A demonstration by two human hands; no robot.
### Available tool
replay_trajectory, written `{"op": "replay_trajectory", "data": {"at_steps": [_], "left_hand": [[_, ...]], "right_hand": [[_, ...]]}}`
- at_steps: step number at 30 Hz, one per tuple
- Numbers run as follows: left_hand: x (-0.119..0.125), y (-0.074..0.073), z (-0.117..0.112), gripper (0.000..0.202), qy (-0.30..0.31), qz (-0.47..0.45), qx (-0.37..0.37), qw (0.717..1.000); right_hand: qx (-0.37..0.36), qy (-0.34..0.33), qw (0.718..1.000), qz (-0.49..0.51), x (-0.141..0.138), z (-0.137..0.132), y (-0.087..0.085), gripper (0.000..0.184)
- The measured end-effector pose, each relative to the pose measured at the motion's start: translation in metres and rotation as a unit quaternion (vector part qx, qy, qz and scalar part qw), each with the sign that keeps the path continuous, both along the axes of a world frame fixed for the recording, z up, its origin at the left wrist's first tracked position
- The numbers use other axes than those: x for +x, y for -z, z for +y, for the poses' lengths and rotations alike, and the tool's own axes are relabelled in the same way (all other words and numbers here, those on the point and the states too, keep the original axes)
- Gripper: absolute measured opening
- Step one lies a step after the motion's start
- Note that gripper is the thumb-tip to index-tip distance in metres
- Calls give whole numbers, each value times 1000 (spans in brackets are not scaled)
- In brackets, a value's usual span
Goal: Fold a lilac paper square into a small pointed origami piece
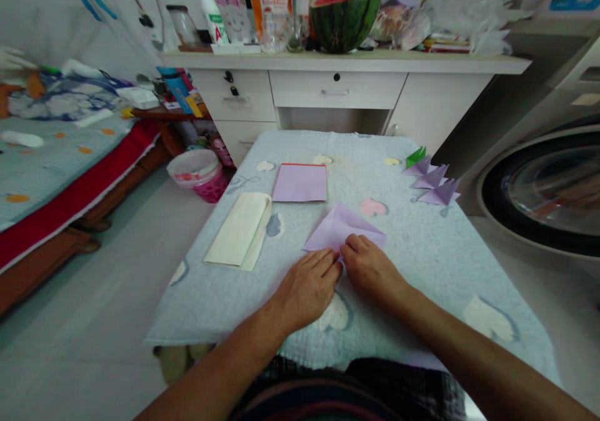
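A folded sheet of purple origami paper (pixel 344 221) lies in front of me on the cloth-covered table. Both my hands meet at its near edge. My left hand (pixel 312 283) has its fingers pressed together on the paper's near corner. Beside it, my right hand (pixel 372 268) is curled, its fingertips pinching the same edge. The hands cover the paper's near part. Just beyond the left hand sits a square stack of purple paper (pixel 300 183) with thin coloured edges. A folded cream paper or cloth (pixel 239 230) rests to its left.
Several folded purple pieces and a green one (pixel 434 180) stand at the table's right edge. Behind, a white desk (pixel 337 64) bears a cut watermelon (pixel 344 24). A washing machine (pixel 553 183) is at right; a pink bin (pixel 201 174) and a bed (pixel 70 165) are at left.
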State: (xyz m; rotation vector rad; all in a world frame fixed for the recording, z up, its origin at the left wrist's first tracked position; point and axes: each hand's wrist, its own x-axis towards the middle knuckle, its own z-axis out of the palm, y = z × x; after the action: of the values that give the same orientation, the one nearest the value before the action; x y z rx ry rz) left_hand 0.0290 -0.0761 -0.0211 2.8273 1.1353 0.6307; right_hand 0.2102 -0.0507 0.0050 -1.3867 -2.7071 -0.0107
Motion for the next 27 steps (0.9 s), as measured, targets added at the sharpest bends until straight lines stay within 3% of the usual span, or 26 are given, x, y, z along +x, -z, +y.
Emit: {"op": "replay_trajectory", "data": {"at_steps": [5, 12, 16, 19, 27], "left_hand": [[0, -1, 0, 31, 4, 14, -10, 1000], [-8, -8, 3, 31, 15, -3, -57, 998], [-23, -20, 14, 35, -76, -74, -109, 988], [-34, -26, 27, 25, -130, -95, -147, 976], [-35, -20, 42, 6, -184, -95, -187, 960]], "right_hand": [[59, -40, 996, 58, 4, 2, 12, 19], [23, 28, 990, 133, 2, 6, 15, 12], [-14, 61, 987, 145, 4, 7, 13, 9], [-36, 79, 985, 150, 4, 8, 12, 9], [-35, 99, 984, 142, 1, 9, 11, 11]]}}
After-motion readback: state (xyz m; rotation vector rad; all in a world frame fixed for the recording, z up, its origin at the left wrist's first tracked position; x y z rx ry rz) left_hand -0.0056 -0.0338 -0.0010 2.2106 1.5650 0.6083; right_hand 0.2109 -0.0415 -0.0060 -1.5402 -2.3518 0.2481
